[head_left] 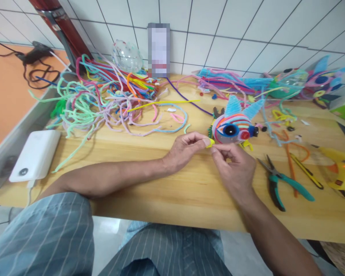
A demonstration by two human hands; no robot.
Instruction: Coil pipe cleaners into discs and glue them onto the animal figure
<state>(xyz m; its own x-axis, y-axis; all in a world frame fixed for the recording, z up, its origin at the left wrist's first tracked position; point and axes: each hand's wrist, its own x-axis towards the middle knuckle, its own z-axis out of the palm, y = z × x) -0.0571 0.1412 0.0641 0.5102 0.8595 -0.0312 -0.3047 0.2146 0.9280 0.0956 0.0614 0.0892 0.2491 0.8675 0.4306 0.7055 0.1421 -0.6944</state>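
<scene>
Between my two hands is a small yellow piece (210, 143), pinched by the thumb and fingers of my left hand (189, 148). My right hand (234, 165) touches the piece's right side with its thumb and fingertips pressed together. Right behind them on the wooden table (149, 191) sits a fish-like figure (234, 128) with blue pipe-cleaner fins, a striped orange and white top, a black and blue eye and a red round part. Green-handled pliers (278, 178) lie to the right of my right hand.
Loose pipe cleaners (83, 109) pile up at the left. A power bank (34, 155) lies near the left edge. A phone (159, 50) leans on the tiled wall. To the right are a yellow cutter (306, 170), a glue gun (340, 168) and another figure (322, 80).
</scene>
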